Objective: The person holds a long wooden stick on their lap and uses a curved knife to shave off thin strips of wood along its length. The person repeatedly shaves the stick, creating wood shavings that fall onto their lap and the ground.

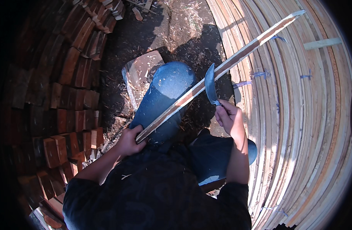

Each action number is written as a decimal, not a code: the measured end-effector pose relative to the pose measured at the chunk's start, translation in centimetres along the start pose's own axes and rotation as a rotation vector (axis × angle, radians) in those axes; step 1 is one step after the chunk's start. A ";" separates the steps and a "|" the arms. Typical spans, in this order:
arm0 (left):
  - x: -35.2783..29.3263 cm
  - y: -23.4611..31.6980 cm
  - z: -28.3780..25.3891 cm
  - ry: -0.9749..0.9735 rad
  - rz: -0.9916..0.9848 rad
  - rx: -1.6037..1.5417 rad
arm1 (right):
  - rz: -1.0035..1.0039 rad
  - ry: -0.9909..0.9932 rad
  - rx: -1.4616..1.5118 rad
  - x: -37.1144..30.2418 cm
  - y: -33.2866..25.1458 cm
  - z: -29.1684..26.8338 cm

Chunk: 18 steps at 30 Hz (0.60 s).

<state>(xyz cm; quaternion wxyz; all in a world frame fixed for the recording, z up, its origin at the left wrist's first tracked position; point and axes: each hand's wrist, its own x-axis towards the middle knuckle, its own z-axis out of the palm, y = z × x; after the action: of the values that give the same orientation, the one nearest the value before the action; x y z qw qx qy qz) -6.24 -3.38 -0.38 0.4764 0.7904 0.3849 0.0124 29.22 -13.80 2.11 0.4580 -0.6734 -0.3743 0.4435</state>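
Observation:
My left hand [130,141] is closed around the near end of a long wooden strip [237,57], which has a brown face and pale edges. The strip slants up to the far right, passing over my bent left leg in blue jeans [174,76]. Its far end looks ragged and pale. In my right hand [231,119] is a knife with a broad, curved grey blade [210,86]; the fingers hide most of its handle. The blade points away from me and lies against or just over the strip near its middle; I cannot tell whether it touches.
Stacked brown wood blocks [70,69] rise on the left. Long pale boards [272,126], some tied with blue-purple string, are piled on the right, with a short pale slat [322,43] across them. A brown slab [139,69] and scattered shavings [191,17] lie on the dark ground.

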 end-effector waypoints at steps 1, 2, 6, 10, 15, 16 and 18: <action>0.0 -0.1 0.0 0.000 0.006 0.008 | -0.036 0.010 -0.004 0.0 0.0 -0.1; 0.0 -0.1 0.0 0.000 0.012 0.015 | -0.036 0.039 0.127 0.1 -0.1 0.0; 0.0 -0.1 0.1 0.004 0.007 -0.010 | -0.073 0.020 0.081 0.5 0.1 0.1; 0.1 0.6 -0.1 0.003 -0.030 0.004 | -0.040 -0.060 0.028 0.2 0.1 -0.5; 0.0 -0.1 0.1 0.010 0.015 0.002 | -0.101 0.168 0.306 0.7 0.7 0.0; 0.0 -0.2 0.1 0.006 0.009 0.003 | -0.208 -0.050 -0.147 0.8 0.8 -0.3; 0.0 -0.2 0.1 0.001 0.007 0.010 | 0.002 -0.054 0.044 0.0 0.3 -0.1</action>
<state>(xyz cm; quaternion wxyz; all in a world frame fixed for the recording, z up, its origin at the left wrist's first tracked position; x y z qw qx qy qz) -6.30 -3.39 -0.57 0.4724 0.7941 0.3823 0.0127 29.35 -13.89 1.86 0.4619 -0.6514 -0.3762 0.4700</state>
